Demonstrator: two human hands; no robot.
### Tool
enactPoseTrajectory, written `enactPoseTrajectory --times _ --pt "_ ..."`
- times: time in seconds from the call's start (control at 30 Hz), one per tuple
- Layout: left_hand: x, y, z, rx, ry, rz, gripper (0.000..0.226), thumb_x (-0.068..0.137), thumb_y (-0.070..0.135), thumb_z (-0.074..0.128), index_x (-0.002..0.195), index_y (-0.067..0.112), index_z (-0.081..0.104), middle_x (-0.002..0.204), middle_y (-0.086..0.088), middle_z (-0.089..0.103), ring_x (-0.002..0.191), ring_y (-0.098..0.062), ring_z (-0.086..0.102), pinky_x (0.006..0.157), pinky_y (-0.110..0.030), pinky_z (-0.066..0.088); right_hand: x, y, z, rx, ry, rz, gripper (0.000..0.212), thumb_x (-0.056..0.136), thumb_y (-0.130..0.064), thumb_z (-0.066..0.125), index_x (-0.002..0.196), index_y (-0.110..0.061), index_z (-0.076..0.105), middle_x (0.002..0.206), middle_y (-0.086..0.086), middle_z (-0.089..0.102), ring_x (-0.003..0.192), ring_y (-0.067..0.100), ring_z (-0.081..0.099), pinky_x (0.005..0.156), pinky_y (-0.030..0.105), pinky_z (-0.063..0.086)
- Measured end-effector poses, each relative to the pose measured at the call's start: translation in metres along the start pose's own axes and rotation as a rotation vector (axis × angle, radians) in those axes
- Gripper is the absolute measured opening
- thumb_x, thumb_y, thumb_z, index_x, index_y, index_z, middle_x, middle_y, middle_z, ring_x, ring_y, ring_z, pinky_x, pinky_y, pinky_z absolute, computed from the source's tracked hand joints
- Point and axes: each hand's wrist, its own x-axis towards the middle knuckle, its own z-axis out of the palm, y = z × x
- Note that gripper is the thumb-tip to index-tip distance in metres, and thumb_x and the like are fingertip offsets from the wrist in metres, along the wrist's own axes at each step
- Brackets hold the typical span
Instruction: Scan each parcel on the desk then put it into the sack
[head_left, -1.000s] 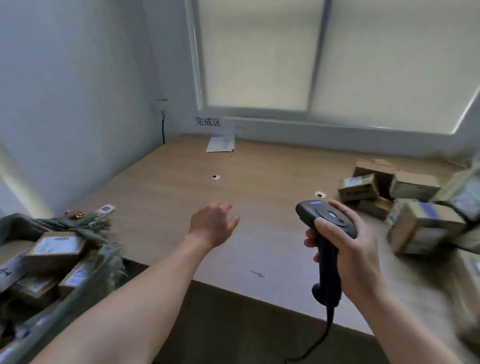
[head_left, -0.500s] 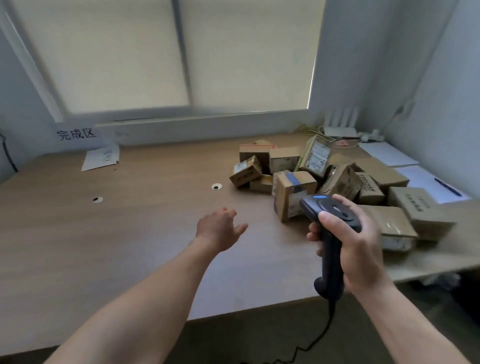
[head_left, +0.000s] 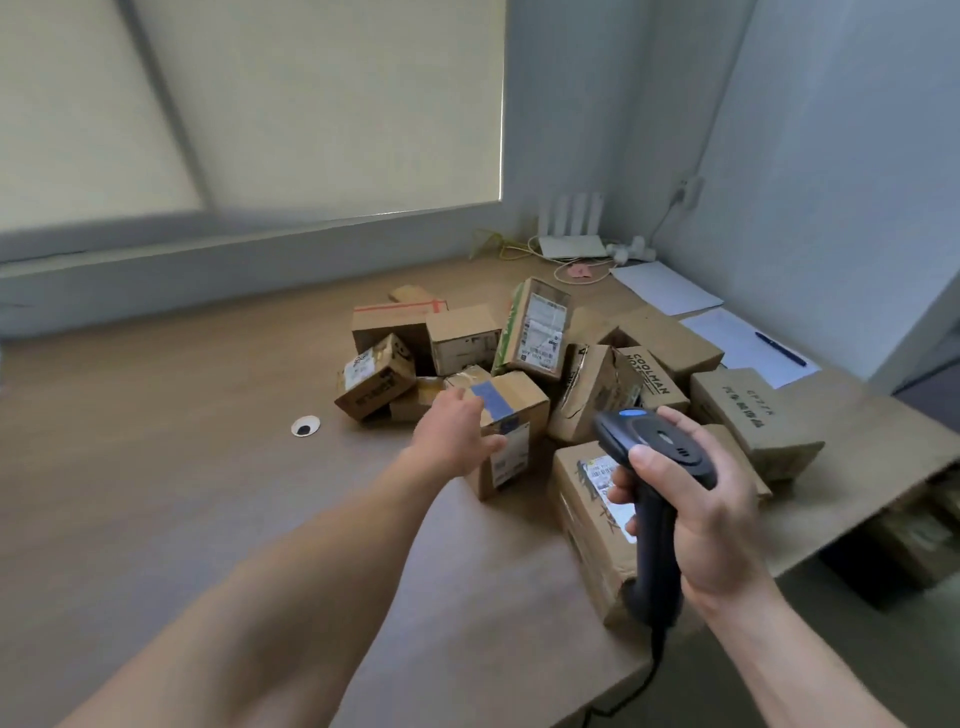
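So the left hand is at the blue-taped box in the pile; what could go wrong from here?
1. The blue-taped parcel sits right in front of the tilted green-edged parcel and other boxes. Pulling it out with the left hand might topple them.
2. The long parcel lies near the desk edge, close to the right hand holding the scanner. A swing of that hand could knock it off.

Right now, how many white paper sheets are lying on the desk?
2. The far sheet lies in the right rear corner of the desk beside the router; the near sheet lies just in front of it, with a pen on it. Others may hide under the parcels.
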Motion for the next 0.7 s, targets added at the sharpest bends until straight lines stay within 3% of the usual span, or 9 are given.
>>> enactPoseTrajectory --times 0.2,0.33,0.4,0.5,0.57,0.7 --pt "0.082 0.005 0.025 0.035 -0.121 0.055 0.042 0.082 0.044 0.079 0.111 0.021 0.06 0.112 -0.003 0.057 0.1 -0.02 0.052 0.089 -0.039 0.055 0.054 0.015 0.008 -0.042 0.092 0.016 0.06 0.073 -0.025 0.074 0.132 -0.021 0.06 0.08 0.017 0.073 0.066 0.029 0.068 0.044 0.029 0.048" --pt "0.1 0.004 0.025 0.124 -0.179 0.08 0.046 0.076 0.036 0.082 0.106 0.022 0.051 0.102 -0.001 0.059 0.09 -0.019 0.056 0.074 -0.034 0.057 0.072 0.026 0.014 -0.043 0.11 0.052 0.062 0.073 -0.028 0.074 0.133 -0.021 0.059 0.082 0.014 0.073 0.068 0.026 0.068 0.047 0.029 0.05" --pt "0.101 -0.001 0.019 0.149 -0.201 0.073 0.058 0.072 0.034 0.085 0.113 0.023 0.045 0.101 0.0 0.056 0.086 -0.017 0.055 0.064 -0.031 0.054 0.078 0.028 0.02 -0.035 0.097 0.071 0.062 0.074 -0.028 0.074 0.134 -0.02 0.058 0.08 0.013 0.073 0.068 0.027 0.068 0.049 0.031 0.05" --pt "0.086 -0.023 0.008 0.086 -0.271 0.003 0.103 0.068 0.034 0.087 0.148 0.034 0.021 0.115 -0.003 0.046 0.092 -0.02 0.055 0.072 -0.035 0.059 0.078 0.031 0.033 -0.021 0.026 0.08 0.051 0.076 -0.027 0.074 0.125 -0.026 0.063 0.082 0.016 0.072 0.07 0.03 0.067 0.051 0.032 0.05" --pt "0.062 -0.045 0.004 -0.007 -0.302 -0.085 0.12 0.07 0.033 0.086 0.153 0.046 0.001 0.118 -0.004 0.035 0.097 -0.024 0.054 0.075 -0.035 0.057 0.074 0.033 0.041 -0.01 -0.024 0.092 0.049 0.076 -0.028 0.074 0.123 -0.027 0.066 0.084 0.017 0.072 0.072 0.031 0.068 0.055 0.035 0.049" --pt "-0.01 -0.087 0.002 -0.149 -0.215 -0.251 0.112 0.064 0.03 0.087 0.148 0.047 0.015 0.12 -0.005 0.037 0.097 -0.024 0.049 0.081 -0.036 0.052 0.053 0.036 0.056 -0.017 -0.132 0.118 0.057 0.075 -0.027 0.074 0.13 -0.021 0.062 0.082 0.019 0.072 0.07 0.031 0.069 0.057 0.04 0.046"
